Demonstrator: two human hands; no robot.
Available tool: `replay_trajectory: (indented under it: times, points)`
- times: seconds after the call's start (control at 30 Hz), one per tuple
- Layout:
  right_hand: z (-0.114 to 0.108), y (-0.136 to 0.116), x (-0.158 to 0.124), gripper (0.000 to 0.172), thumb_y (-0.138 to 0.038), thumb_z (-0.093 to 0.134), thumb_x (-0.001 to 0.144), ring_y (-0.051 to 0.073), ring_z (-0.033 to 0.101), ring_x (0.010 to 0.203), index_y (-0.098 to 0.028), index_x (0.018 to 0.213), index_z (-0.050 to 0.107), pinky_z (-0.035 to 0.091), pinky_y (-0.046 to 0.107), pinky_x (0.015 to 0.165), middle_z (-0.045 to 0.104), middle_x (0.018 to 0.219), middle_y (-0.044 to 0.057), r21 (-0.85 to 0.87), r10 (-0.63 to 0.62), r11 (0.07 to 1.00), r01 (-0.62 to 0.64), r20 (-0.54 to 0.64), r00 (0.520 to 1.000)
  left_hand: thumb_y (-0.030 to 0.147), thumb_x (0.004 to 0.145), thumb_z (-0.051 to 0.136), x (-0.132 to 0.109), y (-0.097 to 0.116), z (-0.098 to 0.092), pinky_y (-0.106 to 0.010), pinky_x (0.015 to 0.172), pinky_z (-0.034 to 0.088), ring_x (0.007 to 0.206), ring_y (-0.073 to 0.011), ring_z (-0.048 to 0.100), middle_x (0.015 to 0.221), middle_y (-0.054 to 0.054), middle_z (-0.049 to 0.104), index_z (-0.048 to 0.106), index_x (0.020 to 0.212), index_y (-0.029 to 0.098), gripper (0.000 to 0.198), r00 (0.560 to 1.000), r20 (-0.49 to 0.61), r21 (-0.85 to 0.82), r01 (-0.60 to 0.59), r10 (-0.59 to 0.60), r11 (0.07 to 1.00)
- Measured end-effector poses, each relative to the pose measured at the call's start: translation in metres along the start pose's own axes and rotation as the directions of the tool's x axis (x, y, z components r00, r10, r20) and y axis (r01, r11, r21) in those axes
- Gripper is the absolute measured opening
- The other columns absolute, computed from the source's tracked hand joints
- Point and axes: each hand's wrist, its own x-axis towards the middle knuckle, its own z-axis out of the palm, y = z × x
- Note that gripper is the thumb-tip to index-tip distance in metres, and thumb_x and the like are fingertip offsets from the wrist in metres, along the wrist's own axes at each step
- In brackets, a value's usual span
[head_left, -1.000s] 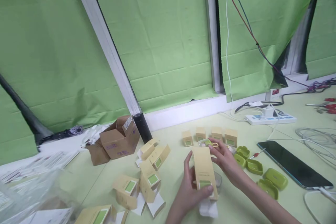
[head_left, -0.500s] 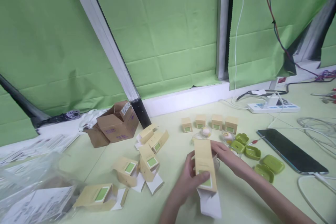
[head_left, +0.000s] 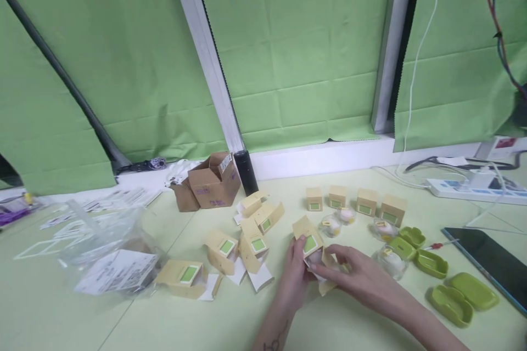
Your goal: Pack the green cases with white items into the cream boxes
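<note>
My left hand [head_left: 293, 270] grips a small tan cardboard box [head_left: 305, 228] with a green label, tilted with its open end toward me. At that open end, my right hand [head_left: 357, 275] is closed, thumb and forefinger around a pale round piece in clear plastic [head_left: 316, 256], partly inside the box. The fingers hide much of it. Clear round packs with pale contents lie beyond my hands, one pack [head_left: 330, 225] behind the box and another pack [head_left: 389, 261] by my right wrist. Several opened tan boxes [head_left: 181, 277] with white flaps lie to the left.
Closed tan boxes [head_left: 366, 202] stand in a row at the back. Green plastic cases [head_left: 475, 290] and a phone [head_left: 489, 263] lie right, near a power strip [head_left: 442, 189]. A brown carton [head_left: 209, 186], a black cylinder [head_left: 246, 173] and a plastic bag [head_left: 111, 263] are left.
The view has swung right to left, so things sit further right. The box has tipped with its open end toward my right hand, which has come from behind it to that end.
</note>
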Motion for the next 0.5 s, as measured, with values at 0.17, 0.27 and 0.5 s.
replay_trajectory:
  times: [0.17,0.27,0.5]
  points:
    - [0.010,0.004,0.000,0.032,-0.024,0.049,0.086,0.020,0.058,0.084,-0.038,0.114,0.057,0.046,0.031,0.072,0.062,0.105,0.002,-0.191,-0.266,0.945,0.265,0.019,0.964,0.045,0.079,0.055,-0.002,0.001,0.000,-0.023,0.075,0.047,0.101,-0.0189,0.059,0.115,-0.006,0.061,0.053,0.111,0.020,0.041,1.000,0.017,-0.021,-0.026,0.026,0.999]
    - [0.010,0.007,0.001,0.037,-0.022,0.050,0.086,0.020,0.057,0.085,-0.037,0.120,0.053,0.045,0.033,0.074,0.059,0.109,0.004,-0.298,-0.402,0.871,0.391,0.028,0.915,0.049,0.077,0.055,-0.002,-0.001,-0.001,-0.024,0.071,0.049,0.094,-0.0193,0.061,0.112,-0.007,0.062,0.052,0.112,0.020,0.045,0.999,0.043,0.019,0.005,-0.006,1.000]
    - [0.009,0.010,0.001,0.021,-0.025,0.046,0.089,0.017,0.059,0.078,-0.030,0.101,0.062,0.048,0.025,0.064,0.062,0.097,0.003,-0.279,-0.391,0.894,0.351,-0.103,0.914,0.049,0.082,0.047,-0.002,-0.003,0.000,-0.027,0.059,0.052,0.084,-0.0201,0.064,0.110,-0.008,0.061,0.041,0.127,0.025,0.052,0.981,0.183,0.100,0.053,-0.071,0.994]
